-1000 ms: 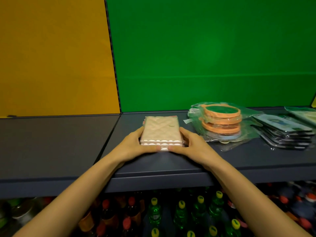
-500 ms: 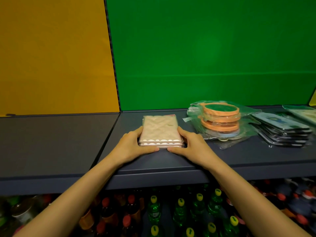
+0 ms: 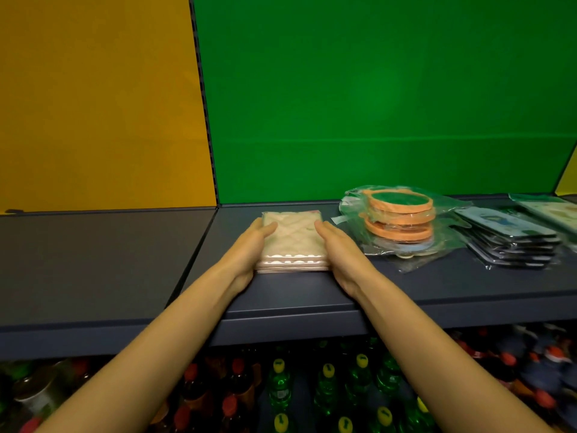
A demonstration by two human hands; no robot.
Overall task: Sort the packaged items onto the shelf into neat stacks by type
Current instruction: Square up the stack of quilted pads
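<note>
1. Filling the far side from the middle to the right, a green back panel [image 3: 374, 89]; left of it a yellow panel [image 3: 93, 89], divided from the green by a dark upright strip.
2. Below both panels, a dark shelf [image 3: 312, 295] running from left to right across the whole view.
3. Under the shelf, at the near side, rows of bottles [image 3: 327, 385]: green with yellow caps in the middle, darker with red caps toward left and right.
4. On the right part of the shelf, a stack of flat packets [image 3: 512, 242] in clear sleeves, slightly fanned; just beyond it, at the far right edge, one more pale packet [image 3: 549, 210].
5. Left of these, orange rings [image 3: 399, 220] in crumpled clear bags, piled one on another.
6. In the middle of the shelf, a stack of beige packets [image 3: 292, 245], lying flat with edges aligned, just left of the ring bags.
7. Pressed against the left side of this stack, the left hand [image 3: 246, 248]: fingers straight and together, thumb resting on the top.
8. Pressed against the right side, the right hand [image 3: 340, 254]: the same, fingers straight and together, thumb on the top.
</note>
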